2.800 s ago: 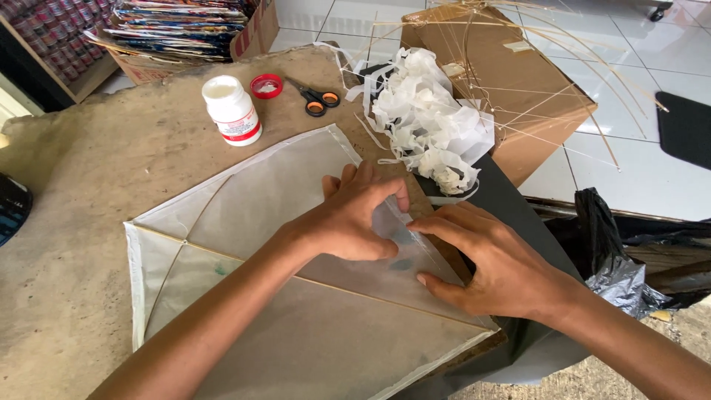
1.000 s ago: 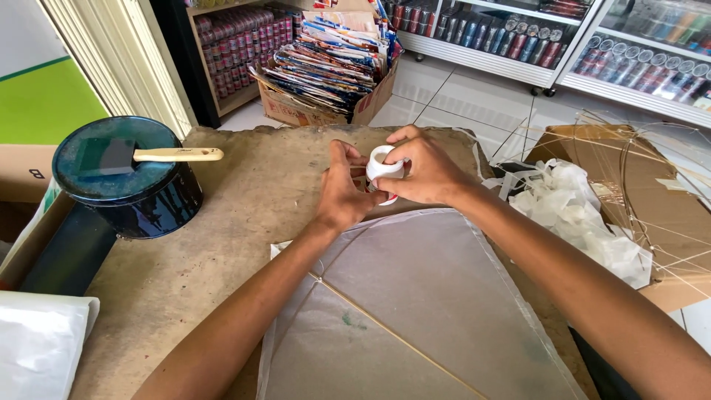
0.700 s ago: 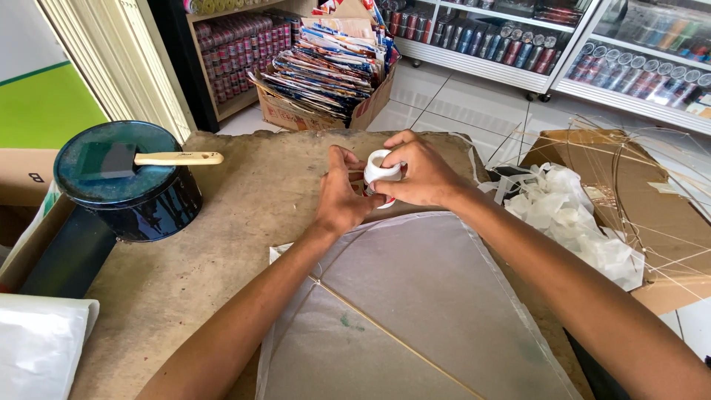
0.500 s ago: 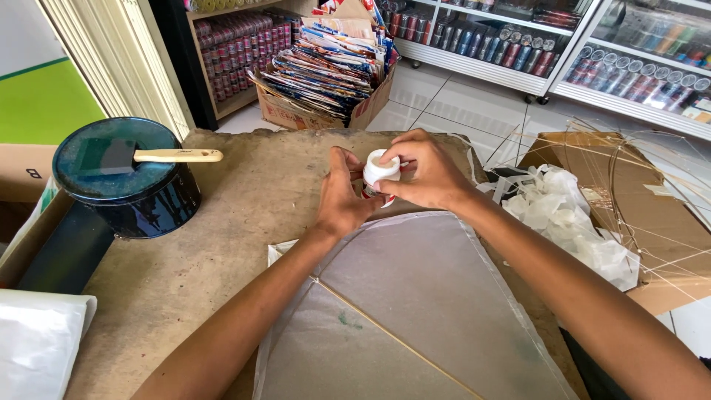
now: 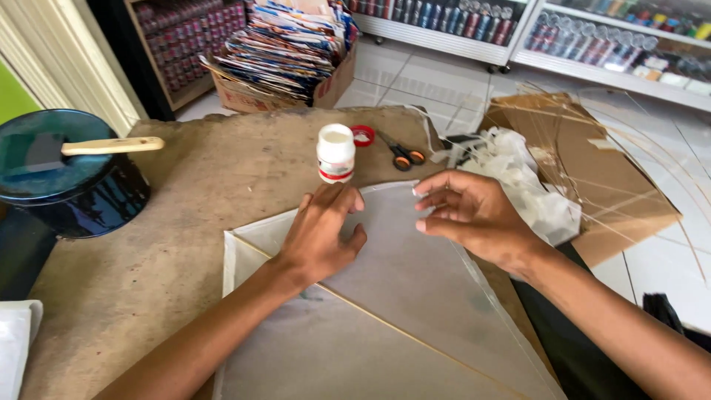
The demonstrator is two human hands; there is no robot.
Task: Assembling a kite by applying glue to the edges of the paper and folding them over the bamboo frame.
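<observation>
Brown worktable (image 5: 185, 222), white red-banded glue bottle (image 5: 335, 152) upright, left hand (image 5: 320, 235) and right hand (image 5: 472, 211) open-fingered on translucent kite (image 5: 400, 296)

Head view, close, down over table (image 5: 185, 222)

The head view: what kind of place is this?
Probably a small shop where kites are made: a pale paper kite on a rough brown worktable, a white glue bottle, and stocked shelves behind.
</observation>
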